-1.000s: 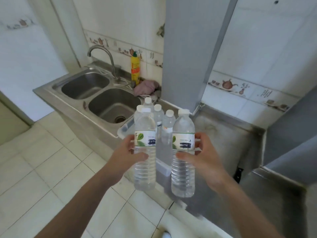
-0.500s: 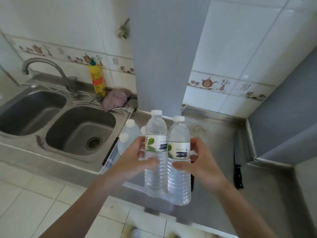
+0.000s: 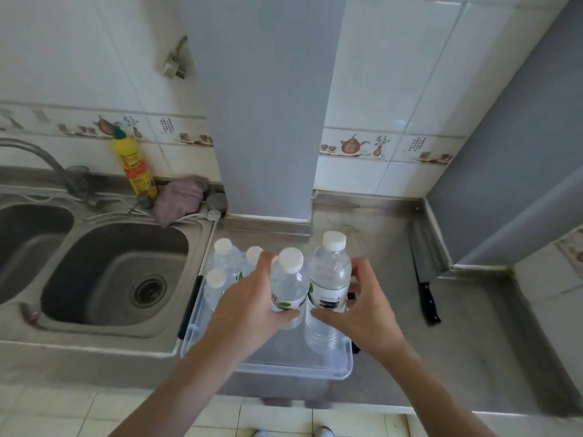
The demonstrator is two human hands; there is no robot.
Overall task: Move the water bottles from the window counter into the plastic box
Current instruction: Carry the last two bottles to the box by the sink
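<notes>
My left hand (image 3: 249, 305) and right hand (image 3: 362, 307) each grip an upright water bottle (image 3: 288, 288), touching side by side directly above the plastic box (image 3: 342, 370) at the surface's front edge, so both go straight down

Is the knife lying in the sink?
No, the knife lies on the counter right of the box, far from the sink.

Home kitchen: steel sink (image 3: 113, 272), tiled wall (image 3: 394, 89).
</notes>
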